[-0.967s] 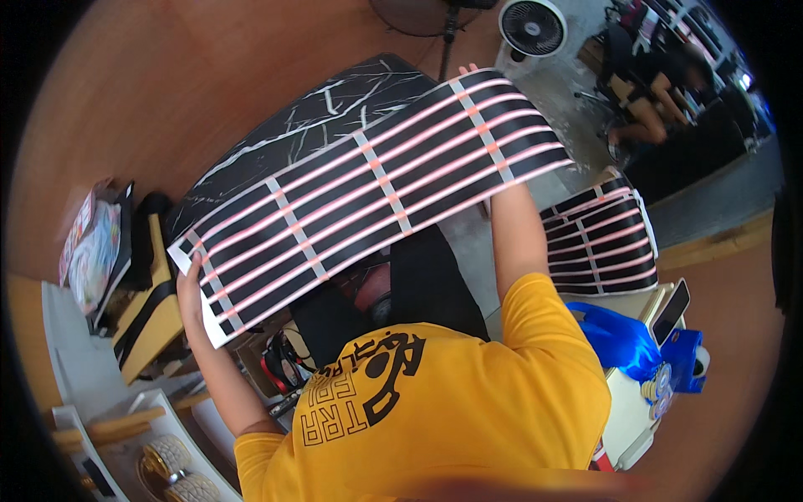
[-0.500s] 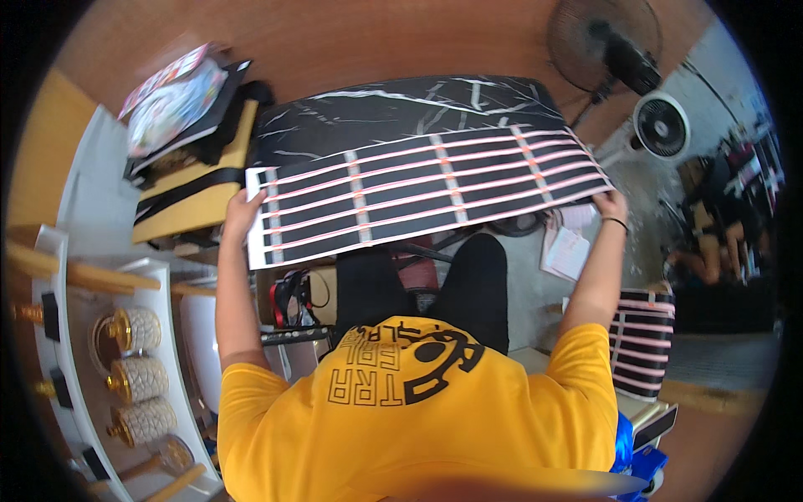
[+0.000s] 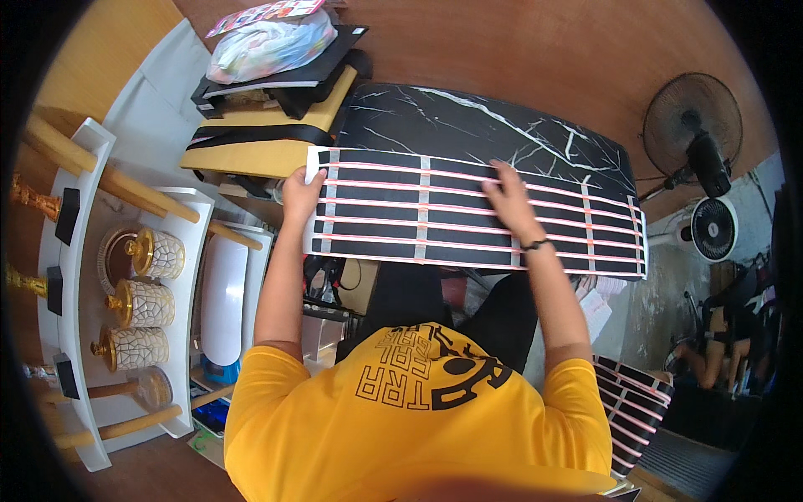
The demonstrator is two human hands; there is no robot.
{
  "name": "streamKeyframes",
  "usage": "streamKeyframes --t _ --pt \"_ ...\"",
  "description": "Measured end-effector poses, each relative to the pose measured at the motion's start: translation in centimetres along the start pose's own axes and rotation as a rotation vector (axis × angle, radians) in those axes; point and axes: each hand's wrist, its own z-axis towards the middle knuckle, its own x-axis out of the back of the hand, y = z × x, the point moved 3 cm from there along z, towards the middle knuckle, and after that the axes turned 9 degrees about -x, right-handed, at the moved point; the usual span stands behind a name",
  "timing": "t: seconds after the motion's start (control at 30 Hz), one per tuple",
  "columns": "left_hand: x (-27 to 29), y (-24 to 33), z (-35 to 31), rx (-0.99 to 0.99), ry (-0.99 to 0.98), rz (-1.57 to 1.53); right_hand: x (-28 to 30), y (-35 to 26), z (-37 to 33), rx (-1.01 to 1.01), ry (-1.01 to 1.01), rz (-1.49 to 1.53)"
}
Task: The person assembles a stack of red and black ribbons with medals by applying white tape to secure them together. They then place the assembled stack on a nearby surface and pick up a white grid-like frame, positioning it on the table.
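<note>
A long white sheet [image 3: 376, 201] carries rows of black strips with pink lines between them and grey bands across. It lies over the near part of the black marble-patterned table [image 3: 468, 125], its near edge above my knees. At the sheet's left end my left hand [image 3: 301, 197] is closed on the edge, thumb on top. My right hand [image 3: 508, 201], with a dark band at the wrist, rests on the sheet's face right of its middle. The fingers there are stretched out and hold nothing.
A yellow stand [image 3: 251, 155] at the far left bears a black device and a plastic bag [image 3: 272, 50]. White shelves [image 3: 188, 251] with gold-lidded jars [image 3: 150, 303] stand at my left. Two fans [image 3: 693, 125] are at the right. A similar striped stack [image 3: 631, 410] lies lower right.
My right hand has left the sheet's right end and come to its face near the middle. The sheet has levelled out over the table. The view has swung left.
</note>
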Motion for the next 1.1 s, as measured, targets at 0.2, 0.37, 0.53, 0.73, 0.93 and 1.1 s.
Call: streamKeyframes --t 0.2,0.37,0.53,0.73,0.93,1.1 --pt "1.3 -1.5 -3.0 0.21 0.024 -0.155 -3.7 -3.4 3.3 0.153 0.034 -0.363" --pt "1.0 -1.3 -5.9 0.216 0.001 -0.185 -4.0 -6.0 3.3 0.212 0.034 -0.354" --pt "1.0 0.7 -7.2 0.244 0.077 -0.248 -12.0 -16.3 0.7 0.566 -0.043 0.217" --pt "1.2 1.2 -7.4 0.273 0.08 -0.22 -17.8 -20.0 -0.7 0.411 -0.027 0.265" --pt "1.5 1.7 -6.8 0.218 0.045 -0.189 -18.5 -18.9 -0.2 0.411 0.012 0.342" --pt "2.3 4.6 -4.1 -0.062 -0.07 -0.024 -18.4 -19.0 -0.4 0.413 0.016 0.334"
